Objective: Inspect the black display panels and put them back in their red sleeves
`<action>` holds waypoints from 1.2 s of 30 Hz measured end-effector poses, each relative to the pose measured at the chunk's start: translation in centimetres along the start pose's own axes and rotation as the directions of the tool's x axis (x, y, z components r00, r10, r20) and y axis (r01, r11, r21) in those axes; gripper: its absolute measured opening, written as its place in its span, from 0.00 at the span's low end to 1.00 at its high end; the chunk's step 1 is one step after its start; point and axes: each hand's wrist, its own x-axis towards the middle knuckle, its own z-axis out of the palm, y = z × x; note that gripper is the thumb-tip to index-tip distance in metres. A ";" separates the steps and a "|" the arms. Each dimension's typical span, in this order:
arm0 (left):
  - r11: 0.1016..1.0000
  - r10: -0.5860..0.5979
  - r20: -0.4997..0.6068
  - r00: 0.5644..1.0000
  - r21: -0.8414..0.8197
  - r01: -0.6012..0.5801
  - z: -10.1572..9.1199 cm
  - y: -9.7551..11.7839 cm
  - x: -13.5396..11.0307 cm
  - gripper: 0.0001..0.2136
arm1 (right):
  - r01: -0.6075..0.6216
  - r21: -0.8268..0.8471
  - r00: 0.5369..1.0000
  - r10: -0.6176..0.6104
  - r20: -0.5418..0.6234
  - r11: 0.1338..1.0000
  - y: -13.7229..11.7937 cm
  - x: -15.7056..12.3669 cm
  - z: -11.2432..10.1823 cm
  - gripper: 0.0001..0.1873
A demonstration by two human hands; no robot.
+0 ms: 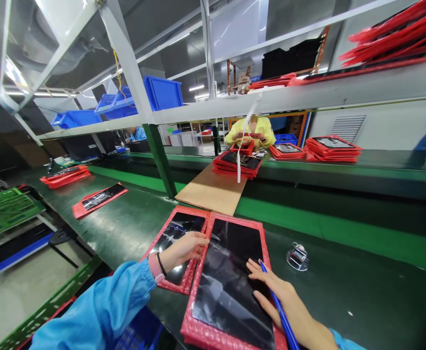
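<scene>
A black glossy screen panel lies on a stack of red bubble wrap in front of me. My left hand has its fingers bent together at the left edge of this stack; what they pinch, if anything, is hidden. To its left, partly under that hand, lies a second dark panel on red bubble wrap. A blue pen is tucked between the fingers of my right hand, whose fingertips touch the right side of the near panel.
A metallic disc-like item sits on the green bench to the right. Cardboard bridges the trough toward a wrapped stack. A person in yellow works opposite. A shelf and green post stand ahead.
</scene>
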 end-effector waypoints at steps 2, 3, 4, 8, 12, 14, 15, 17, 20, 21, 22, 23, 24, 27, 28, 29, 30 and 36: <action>0.998 0.043 0.044 0.998 -0.038 -0.041 0.7 0.3 -0.1 0.12 | -0.009 0.014 1.000 0.009 0.003 1.000 0.1 -0.1 -0.1 0.14; 0.996 0.075 0.074 0.994 -0.061 -0.071 1.2 0.3 -0.2 0.13 | -0.010 0.023 1.000 0.010 0.000 1.000 0.1 -0.2 -0.1 0.13; 0.991 0.107 0.109 0.988 -0.094 -0.097 1.7 0.2 -0.3 0.14 | -0.010 0.034 1.000 0.010 -0.001 0.999 0.2 -0.2 -0.1 0.13; 0.961 0.181 0.191 0.965 -0.244 -0.133 2.9 -0.5 -0.4 0.23 | -0.026 0.091 1.000 0.026 0.002 0.996 0.2 -0.4 -0.4 0.13; 0.950 0.218 0.151 0.964 -0.259 -0.174 0.5 -0.6 0.3 0.26 | -0.052 0.145 0.994 0.066 -0.087 0.988 0.0 -0.3 -1.6 0.12; 0.945 0.232 0.089 0.969 -0.258 -0.202 -2.1 -0.4 0.8 0.27 | -0.060 0.163 0.984 0.086 -0.155 0.985 0.0 -0.2 -2.5 0.12; 0.943 0.233 0.032 0.972 -0.250 -0.218 -3.6 -0.4 1.0 0.27 | -0.067 0.169 0.977 0.099 -0.188 0.983 0.0 -0.2 -2.9 0.12; 0.941 0.233 -0.039 0.972 -0.245 -0.235 -6.8 -0.5 1.4 0.26 | -0.095 0.186 0.964 0.137 -0.229 0.978 0.2 -0.2 -3.5 0.12; 0.942 0.220 -0.121 0.968 -0.231 -0.243 -10.9 -1.3 1.8 0.24 | -0.168 0.247 0.955 0.220 -0.201 0.954 0.6 -0.3 -4.1 0.13; 0.944 0.216 -0.144 0.966 -0.222 -0.245 -11.9 -1.7 1.9 0.24 | -0.195 0.282 0.953 0.249 -0.173 0.939 0.7 -0.4 -4.1 0.14; 0.947 0.212 -0.164 0.964 -0.211 -0.244 -12.8 -2.1 2.0 0.24 | -0.217 0.315 0.950 0.273 -0.148 0.924 0.8 -0.4 -4.1 0.15; 0.950 0.206 -0.180 0.962 -0.197 -0.241 -13.4 -2.5 2.2 0.24 | -0.235 0.341 0.947 0.294 -0.132 0.910 0.7 -0.4 -4.1 0.17; 0.956 0.199 -0.192 0.961 -0.180 -0.233 -13.9 -2.9 2.3 0.25 | -0.252 0.365 0.942 0.314 -0.120 0.896 0.6 -0.4 -3.9 0.19; 0.975 0.167 -0.218 0.961 -0.106 -0.194 -14.8 -3.3 2.8 0.25 | -0.281 0.512 0.925 0.372 -0.080 0.811 -0.3 0.0 -3.3 0.24; 0.981 0.160 -0.231 0.960 -0.073 -0.181 -15.0 -3.2 3.0 0.24 | -0.278 0.586 0.923 0.381 -0.056 0.761 -0.7 0.2 -3.0 0.25; 0.984 0.161 -0.251 0.955 -0.037 -0.176 -15.1 -3.1 3.2 0.23 | -0.273 0.650 0.923 0.383 -0.030 0.709 -1.1 0.4 -2.8 0.25; 0.984 0.171 -0.280 0.945 0.002 -0.178 -15.2 -2.8 3.3 0.21 | -0.275 0.691 0.923 0.384 -0.005 0.669 -1.4 0.6 -2.5 0.24; 0.926 0.375 -0.441 0.815 0.221 -0.307 -13.2 0.1 2.5 0.17 | -0.426 0.502 0.886 0.460 0.064 0.752 -2.1 1.3 -0.5 0.13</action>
